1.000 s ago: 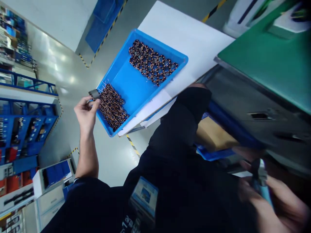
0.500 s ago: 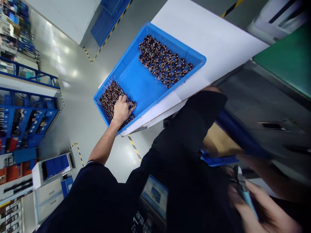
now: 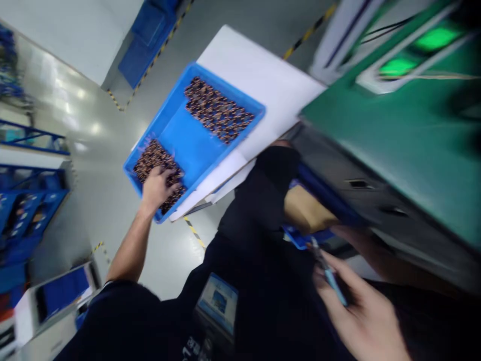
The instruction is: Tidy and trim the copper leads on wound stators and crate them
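My left hand (image 3: 157,189) reaches into a blue tray (image 3: 195,155), over a heap of copper-wound ring coils (image 3: 152,158) with thin wire ends. Its fingers look apart and touch the coils at the heap's inner edge; motion blur hides fine detail. Across the tray, a second group of ring coils (image 3: 220,113) lies in tight rows. Low on the right, my right hand (image 3: 356,306) is closed around wire cutters (image 3: 330,281) with light-blue handles and metal jaws pointing up and left. Something small near the jaw tips is too blurred to name.
The tray stands on a white tabletop (image 3: 259,70). To the right is a green work surface (image 3: 394,130) with a green-lit fixture (image 3: 398,67). Below it, a blue bin (image 3: 300,240) holds something tan (image 3: 306,208). Another person's forearm may not be distinguished here.
The view has swung right, so the tray sits farther left and more green bench shows. My left fingers have drawn back onto the heap. The cutters stay in my right hand.
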`<state>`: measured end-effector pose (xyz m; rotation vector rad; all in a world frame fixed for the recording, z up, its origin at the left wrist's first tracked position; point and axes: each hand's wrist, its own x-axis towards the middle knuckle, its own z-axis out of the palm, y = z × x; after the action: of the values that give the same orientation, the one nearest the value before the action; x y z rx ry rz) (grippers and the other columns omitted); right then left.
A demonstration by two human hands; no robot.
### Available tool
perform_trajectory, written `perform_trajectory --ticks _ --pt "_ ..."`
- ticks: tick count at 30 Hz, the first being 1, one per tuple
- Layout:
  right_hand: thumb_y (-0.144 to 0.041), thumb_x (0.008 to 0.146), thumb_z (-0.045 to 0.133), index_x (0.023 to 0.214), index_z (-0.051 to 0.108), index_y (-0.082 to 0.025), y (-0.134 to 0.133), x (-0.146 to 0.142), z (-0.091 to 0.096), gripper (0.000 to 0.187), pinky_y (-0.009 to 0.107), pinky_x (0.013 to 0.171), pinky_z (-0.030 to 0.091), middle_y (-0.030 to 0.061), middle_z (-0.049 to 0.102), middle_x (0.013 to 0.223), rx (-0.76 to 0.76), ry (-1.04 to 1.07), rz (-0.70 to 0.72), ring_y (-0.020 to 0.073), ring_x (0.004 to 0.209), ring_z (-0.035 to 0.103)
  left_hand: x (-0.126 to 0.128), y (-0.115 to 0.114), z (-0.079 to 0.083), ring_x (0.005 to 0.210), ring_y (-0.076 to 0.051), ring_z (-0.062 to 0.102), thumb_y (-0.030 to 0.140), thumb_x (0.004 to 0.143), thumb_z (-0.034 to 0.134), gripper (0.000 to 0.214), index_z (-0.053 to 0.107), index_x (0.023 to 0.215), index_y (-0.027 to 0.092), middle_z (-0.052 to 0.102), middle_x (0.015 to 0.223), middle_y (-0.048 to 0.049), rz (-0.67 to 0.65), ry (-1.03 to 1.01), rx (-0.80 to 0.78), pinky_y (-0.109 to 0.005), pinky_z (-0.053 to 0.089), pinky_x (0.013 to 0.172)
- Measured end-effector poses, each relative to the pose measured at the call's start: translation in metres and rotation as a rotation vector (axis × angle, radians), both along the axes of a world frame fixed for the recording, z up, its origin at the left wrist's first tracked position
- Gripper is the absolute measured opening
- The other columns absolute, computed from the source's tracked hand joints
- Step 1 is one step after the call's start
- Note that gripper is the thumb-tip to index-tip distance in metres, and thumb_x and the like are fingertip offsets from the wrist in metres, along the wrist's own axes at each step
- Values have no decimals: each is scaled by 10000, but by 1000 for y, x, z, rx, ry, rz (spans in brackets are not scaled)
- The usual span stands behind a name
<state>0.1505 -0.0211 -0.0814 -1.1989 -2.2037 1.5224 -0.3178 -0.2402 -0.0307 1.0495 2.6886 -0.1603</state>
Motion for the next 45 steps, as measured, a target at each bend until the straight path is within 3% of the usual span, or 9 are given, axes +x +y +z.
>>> perform_trajectory --ticks 7,11,14,19,25,30,37,42,45 --pt "-249 1043 651 1456 814 -250 -5 -16 20 444 352 997 721 77 869 1180 41 90 9 236 979 866 23 144 25 1032 -331 674 651 938 918 355 888 1198 411 785 1147 -56 -585 39 979 -666 553 1087" --pt "-182 1024 616 1488 794 -253 -16 -6 32 503 269 865 687 56 835 1103 30 97 -12 189 911 824 99 253 65 1140 -292 655 561 912 1001 304 866 1017 310 804 1162 -47 -849 -96 1091 -598 525 1166" --pt "-168 1013 626 1493 793 -272 -26 10 33 518 255 812 666 34 816 1047 19 100 -64 176 849 795 169 283 95 941 -235 700 424 1094 825 126 853 1095 301 740 934 -18 -956 -63 980 -436 566 936" --pt "-182 1040 619 1479 789 -249 -45 34 20 475 284 841 684 90 846 1208 12 103 -213 233 1019 851 215 300 71 561 -168 552 369 1027 870 382 734 1367 260 683 760 15 -843 -47 823 -315 415 620" --pt "-207 1067 619 1491 774 -253 -57 42 12 454 280 830 665 72 820 1138 -10 118 -266 207 945 820 210 324 29 628 -178 579 507 941 964 390 749 1135 245 688 877 -20 -728 36 768 -306 420 605" --pt "-220 1078 617 1503 769 -252 -45 39 14 453 278 744 611 47 774 1029 -23 124 -217 184 830 743 221 298 31 884 -206 717 535 1112 779 281 790 1152 257 717 1157 -80 -820 -79 830 -294 507 637" --pt "-175 1045 660 1478 790 -244 -21 35 27 458 278 741 569 27 714 973 -16 161 -250 168 810 687 231 259 33 1137 -213 802 432 1151 737 163 713 1169 272 756 1295 -76 -631 -1083 1007 -276 681 729" --pt "-193 1085 673 1462 786 -253 -19 35 30 399 296 780 556 21 715 1000 7 252 -370 153 808 652 243 251 34 1016 -206 777 531 1020 912 391 643 988 249 773 1100 -40 -774 -920 1156 -388 687 862" --pt "-204 1103 687 1495 767 -304 -22 35 33 412 311 835 555 3 703 994 18 328 -437 154 853 665 245 253 30 965 -178 789 537 985 959 444 705 1245 283 788 1100 -16 -799 -907 1218 -326 674 787"
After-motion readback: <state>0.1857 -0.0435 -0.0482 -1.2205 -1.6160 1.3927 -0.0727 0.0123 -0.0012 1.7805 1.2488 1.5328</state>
